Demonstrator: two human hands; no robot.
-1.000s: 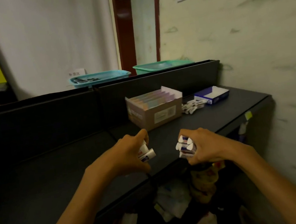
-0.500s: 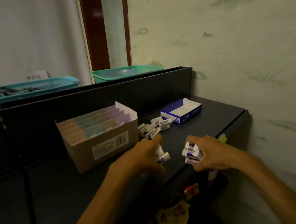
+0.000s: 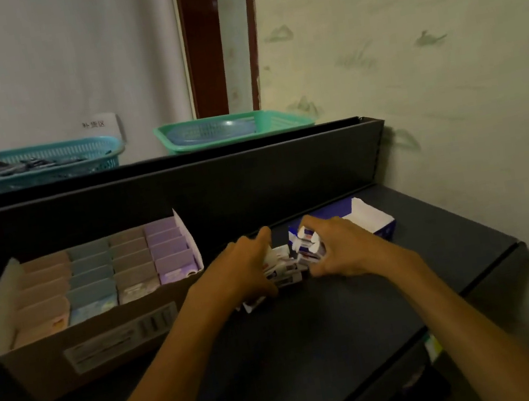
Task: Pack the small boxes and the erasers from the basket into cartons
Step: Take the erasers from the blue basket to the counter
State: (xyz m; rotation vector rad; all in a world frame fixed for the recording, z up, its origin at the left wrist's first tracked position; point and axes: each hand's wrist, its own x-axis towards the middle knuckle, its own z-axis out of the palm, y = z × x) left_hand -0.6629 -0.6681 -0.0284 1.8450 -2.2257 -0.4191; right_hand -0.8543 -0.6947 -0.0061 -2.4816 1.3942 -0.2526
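Note:
My left hand [image 3: 246,269] and my right hand [image 3: 340,247] meet over a pile of small white erasers [image 3: 284,268] on the dark shelf [image 3: 344,319]. The right hand grips a stack of erasers [image 3: 308,243] with red and blue wrappers. The left hand holds several erasers against the pile; its fingers hide most of them. Just behind the right hand lies a small open blue-and-white carton [image 3: 368,218]. To the left stands a brown cardboard carton [image 3: 89,307] filled with rows of pastel small boxes.
A raised black back panel [image 3: 185,192] runs behind the shelf. Beyond it sit a blue basket [image 3: 32,167] with dark items and a green basket [image 3: 234,128]. A pale wall closes off the right side, where the shelf ends.
Both hands have moved forward from the shelf's front edge to the eraser pile beside the blue-and-white carton, still holding erasers. The view has shifted closer and to the right.

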